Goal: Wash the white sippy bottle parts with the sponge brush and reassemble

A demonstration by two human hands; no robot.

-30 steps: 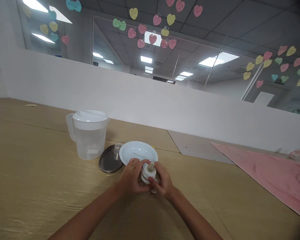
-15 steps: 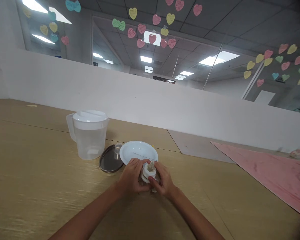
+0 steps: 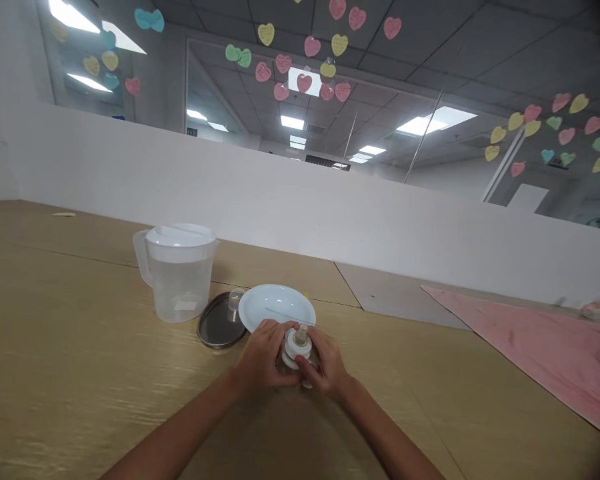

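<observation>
Between my two hands is a baby bottle (image 3: 298, 347) with a white collar and a pale teat pointing up. My left hand (image 3: 266, 353) is wrapped round its left side, and my right hand (image 3: 326, 363) grips the right side with the thumb across the front of the collar. Most of the bottle's body is hidden by my fingers. Just behind my hands lies a white oval dish (image 3: 260, 300) with a thin stick-like thing in it. To its left a small clear cap (image 3: 236, 303) stands on a dark round tray (image 3: 215, 333).
A lidded translucent pitcher (image 3: 180, 280) with liquid in it stands at the left, its handle facing left. On the right a pink cloth (image 3: 535, 353) covers part of the wooden table (image 3: 105, 387). A low white wall (image 3: 280, 200) with glass above it borders the back.
The view has shifted very slightly. Both hands keep the same grip on the bottle, with no clear movement otherwise.
</observation>
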